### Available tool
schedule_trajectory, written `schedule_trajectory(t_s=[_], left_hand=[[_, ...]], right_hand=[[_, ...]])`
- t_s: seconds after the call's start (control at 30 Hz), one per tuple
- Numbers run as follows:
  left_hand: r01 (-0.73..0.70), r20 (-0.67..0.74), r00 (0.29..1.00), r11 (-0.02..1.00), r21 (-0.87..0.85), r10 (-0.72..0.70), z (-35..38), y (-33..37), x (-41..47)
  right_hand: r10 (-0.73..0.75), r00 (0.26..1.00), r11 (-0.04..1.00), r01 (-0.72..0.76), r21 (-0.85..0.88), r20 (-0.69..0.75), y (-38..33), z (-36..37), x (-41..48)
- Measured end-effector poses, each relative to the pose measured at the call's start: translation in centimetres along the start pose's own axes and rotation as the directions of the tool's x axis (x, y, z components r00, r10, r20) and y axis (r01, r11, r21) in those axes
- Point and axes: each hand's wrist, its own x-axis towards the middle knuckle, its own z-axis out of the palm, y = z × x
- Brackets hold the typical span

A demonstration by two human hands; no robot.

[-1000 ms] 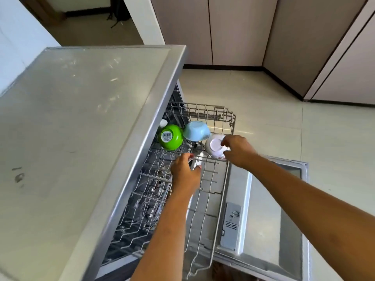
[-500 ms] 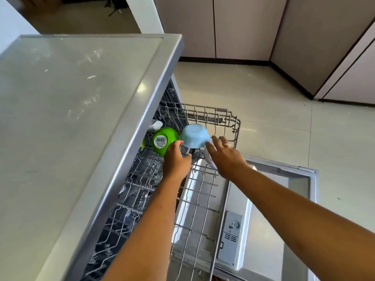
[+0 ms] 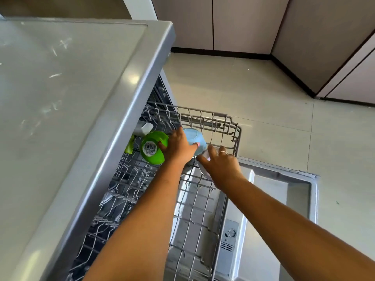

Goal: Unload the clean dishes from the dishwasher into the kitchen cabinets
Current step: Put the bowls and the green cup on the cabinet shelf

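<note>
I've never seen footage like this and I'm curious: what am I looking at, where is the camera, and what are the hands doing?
No robot here: these are a person's two bare hands, filmed by one wide-angle camera worn on the head, looking down. Under a grey countertop, a dishwasher's wire rack is pulled out above the lowered door. In the rack sits an upturned green bowl with a barcode sticker. The left hand grips a light blue bowl beside it. The right hand, wearing a ring, curves over a white bowl, mostly hiding it. Cabinets line the far wall.
</note>
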Motion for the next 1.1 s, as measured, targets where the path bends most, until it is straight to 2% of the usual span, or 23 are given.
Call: schedule_trajectory(t_s=[0.1, 0.37, 0.47, 0.67, 0.77, 0.87, 0.93, 0.97, 1.0, 1.03, 1.07, 1.1], left_hand=[[-0.008, 0.030, 1.000, 0.997, 0.080, 0.006, 0.9, 0.4, 0.7], [0.006, 0.035, 0.999, 0.986, 0.165, -0.012, 0.7, 1.1, 1.5], [-0.007, -0.027, 1.000, 0.988, 0.157, 0.011, 0.6, 0.8, 1.0], [0.068, -0.204, 0.977, 0.997, 0.040, -0.058, -2.2, 0.2, -2.1], [0.101, -0.277, 0.952, 0.989, -0.104, -0.126, -4.6, 0.0, -4.1], [0.117, -0.333, 0.915, 0.940, -0.319, -0.227, -5.8, -1.5, -7.7], [0.115, -0.340, 0.882, 0.847, -0.520, -0.328, -5.9, -2.9, -10.8], [0.109, -0.328, 0.867, 0.786, -0.609, -0.374, -5.8, -3.7, -12.4], [0.109, -0.305, 0.852, 0.714, -0.691, -0.425, -5.8, -4.4, -14.2], [0.120, -0.256, 0.841, 0.626, -0.771, -0.476, -5.5, -5.1, -15.6], [0.135, -0.184, 0.833, 0.514, -0.847, -0.522, -5.3, -5.7, -16.8], [0.149, -0.107, 0.823, 0.394, -0.907, -0.558, -5.1, -6.3, -18.3]], right_hand=[[-0.009, 1.000, 1.000, 0.009, 0.005, 0.018, 0.0, -0.3, -0.1], [0.002, 1.000, 1.000, -0.002, 0.017, -0.014, -0.2, -0.2, 0.0], [-0.008, 0.999, 1.000, 0.008, 0.015, -0.037, -0.1, -0.2, -0.2], [-0.047, 0.984, 0.998, 0.054, 0.038, -0.171, -0.3, -0.4, -0.8], [-0.005, 0.968, 0.989, 0.043, 0.143, -0.253, -0.5, -1.0, -1.6], [0.095, 0.961, 0.946, -0.006, 0.323, -0.261, -1.2, -1.7, -2.6], [0.209, 0.950, 0.834, -0.049, 0.550, -0.233, -1.7, -2.4, -3.2], [0.269, 0.942, 0.730, -0.062, 0.681, -0.202, -2.0, -2.8, -3.7], [0.317, 0.936, 0.574, -0.062, 0.816, -0.152, -2.4, -3.0, -4.3], [0.345, 0.935, 0.341, -0.048, 0.939, -0.078, -2.6, -3.2, -5.1], [0.318, 0.948, 0.044, -0.043, 0.998, 0.026, -2.8, -3.3, -6.0], [0.213, 0.969, -0.235, -0.076, 0.969, 0.128, -3.4, -3.5, -7.4]])
